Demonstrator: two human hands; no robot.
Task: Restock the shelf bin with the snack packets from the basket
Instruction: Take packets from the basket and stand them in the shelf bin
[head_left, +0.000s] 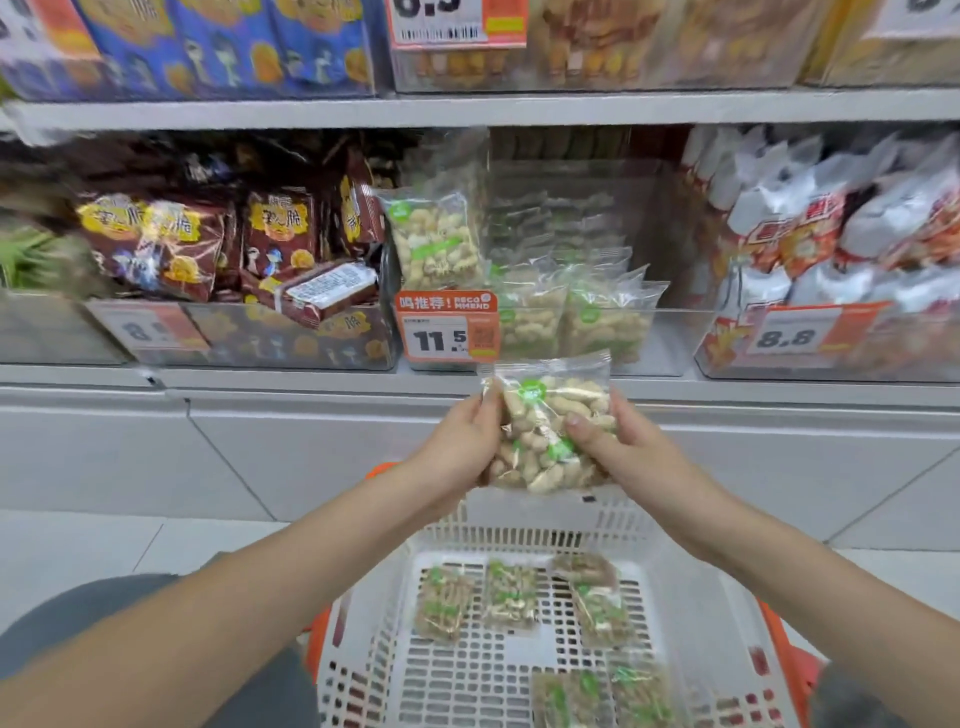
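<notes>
I hold a clear packet of peanuts (551, 426) with green labels in both hands, above the far rim of the basket and just below the shelf edge. My left hand (460, 441) grips its left side and my right hand (618, 441) grips its right side. Straight ahead is the clear shelf bin (660, 338) with an orange 11.5 price tag (447, 327); several matching peanut packets (571, 312) stand inside it, one packet (436, 241) upright at its left. The white slotted basket (691, 597) with orange trim below my arms holds several more peanut packets (509, 595).
A bin of dark brown snack bags (208, 249) sits left of the peanut bin, and a bin of white and red bags (831, 234) with an 8.8 tag sits to its right. Another shelf (467, 109) runs above. Grey panels and a tiled floor (78, 545) lie below the shelf.
</notes>
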